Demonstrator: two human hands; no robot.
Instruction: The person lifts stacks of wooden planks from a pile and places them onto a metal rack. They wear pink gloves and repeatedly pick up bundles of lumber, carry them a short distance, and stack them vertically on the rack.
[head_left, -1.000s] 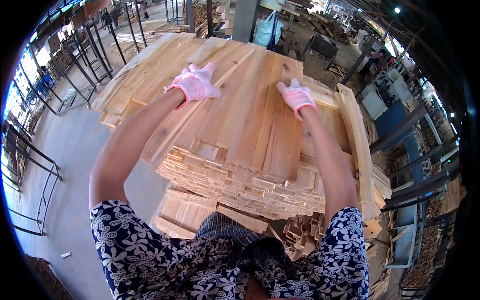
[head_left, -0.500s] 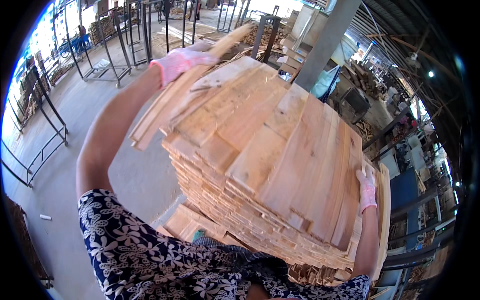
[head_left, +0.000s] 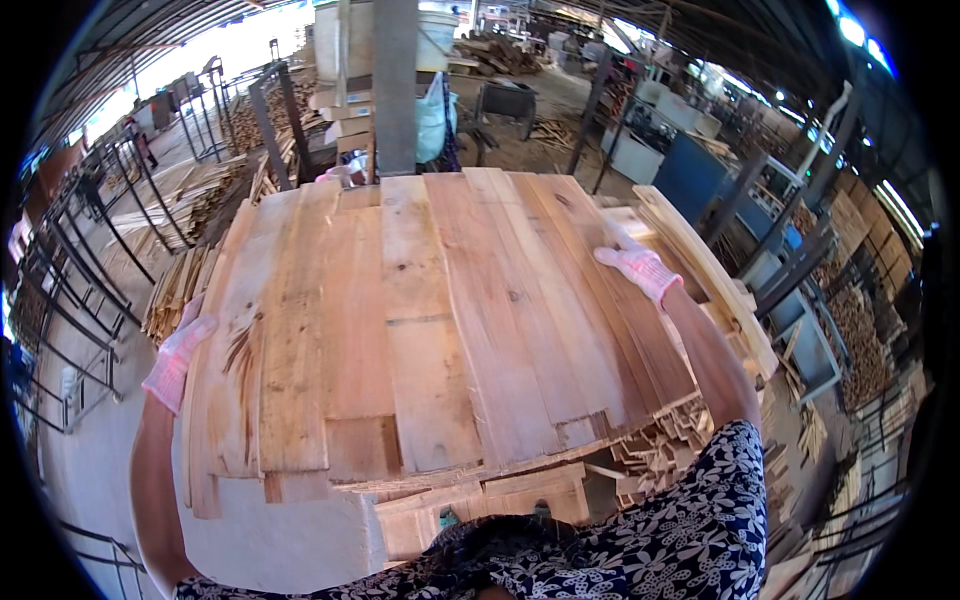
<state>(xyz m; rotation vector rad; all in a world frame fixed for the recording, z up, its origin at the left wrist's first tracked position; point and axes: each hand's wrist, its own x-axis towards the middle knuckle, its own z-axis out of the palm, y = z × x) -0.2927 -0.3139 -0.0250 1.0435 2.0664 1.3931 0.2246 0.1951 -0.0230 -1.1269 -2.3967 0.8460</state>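
Observation:
A wide layer of pale, planed wooden boards (head_left: 415, 330) lies side by side on top of a stack in front of me. Along its left edge runs a narrow board (head_left: 228, 290). My left hand (head_left: 180, 355), in a pink and white glove, is closed on that edge, thumb on top and fingers at the outer side. Toward the right edge, my right hand (head_left: 640, 268) in a matching glove rests against the darker boards, its fingers stretched out and slightly blurred. Undersides of both hands are hidden.
A grey post (head_left: 396, 90) rises just behind the stack, beside a pale bag (head_left: 432, 125). Longer planks (head_left: 705, 275) lie along the right side. Metal rack frames (head_left: 110, 225) stand at the left. Short offcuts (head_left: 660, 445) are piled low at the near right.
My left hand has brought a narrow board down from the air onto the left edge of the layer. My view has swung round to face the stack squarely; the right hand stays near the right edge.

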